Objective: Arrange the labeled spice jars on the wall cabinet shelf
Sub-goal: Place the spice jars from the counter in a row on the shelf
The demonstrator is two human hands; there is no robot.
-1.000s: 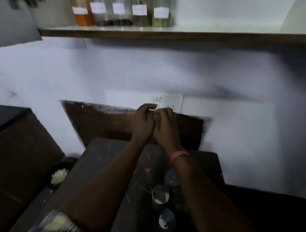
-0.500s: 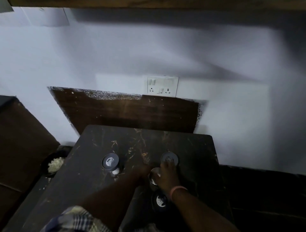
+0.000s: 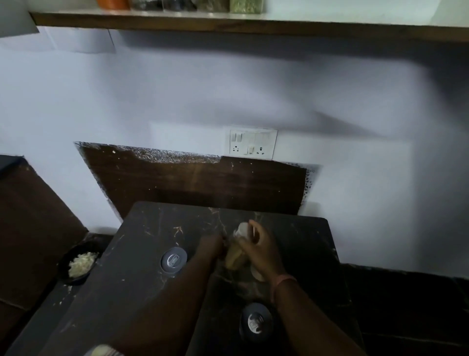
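Note:
A spice jar [image 3: 234, 257] with pale yellow contents is tilted just above the dark marbled table [image 3: 142, 287]. My right hand [image 3: 262, 251] grips it from the right, fingers curled over its upper part. My left hand [image 3: 212, 245] holds its left side, though its fingers are blurred. Two more jars stand on the table, seen by their grey lids: one to the left [image 3: 173, 259], one near me [image 3: 256, 324]. The wall shelf [image 3: 228, 24] runs along the top, with several jars at its left, from an orange jar [image 3: 113, 2] to a green jar [image 3: 246, 4].
A switch and socket plate [image 3: 252, 143] sits on the white wall above a dark wooden panel [image 3: 198, 183]. A black bowl of white crumbs [image 3: 80, 264] lies low at the left, beside a brown cabinet [image 3: 33, 216].
Both hands dropped from in front of the socket plate to the table, took hold of a jar and raised it tilted. The view dipped, then rose so the shelf shows again.

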